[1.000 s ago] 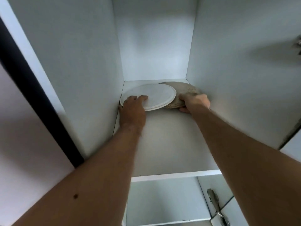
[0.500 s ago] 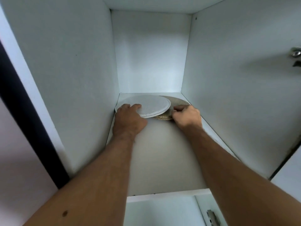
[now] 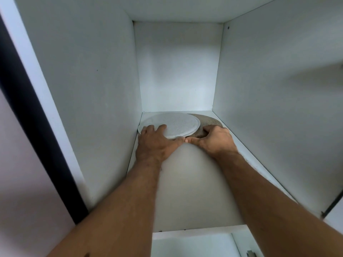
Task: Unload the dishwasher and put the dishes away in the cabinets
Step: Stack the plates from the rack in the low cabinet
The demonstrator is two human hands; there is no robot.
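Observation:
A white speckled plate (image 3: 179, 125) lies on top of a brown plate (image 3: 207, 122) at the back of a white cabinet shelf (image 3: 191, 182). The white one sits shifted to the left, so the brown plate shows only along its right side. My left hand (image 3: 156, 143) holds the white plate's near left rim, fingers over the top and thumb at the front edge. My right hand (image 3: 213, 139) grips the brown plate's near rim, fingers curled on top. The two thumbs touch in front of the plates.
The cabinet's left wall (image 3: 89, 89), back wall (image 3: 178, 67) and right wall (image 3: 278, 99) close in the shelf. A lower shelf (image 3: 191, 243) shows below the front edge. A dark vertical strip (image 3: 37, 127) runs along the far left.
The view has tilted upward, showing the cabinet's ceiling. Both hands stay on the plates, and my right hand has shifted left along the brown rim until the thumbs meet.

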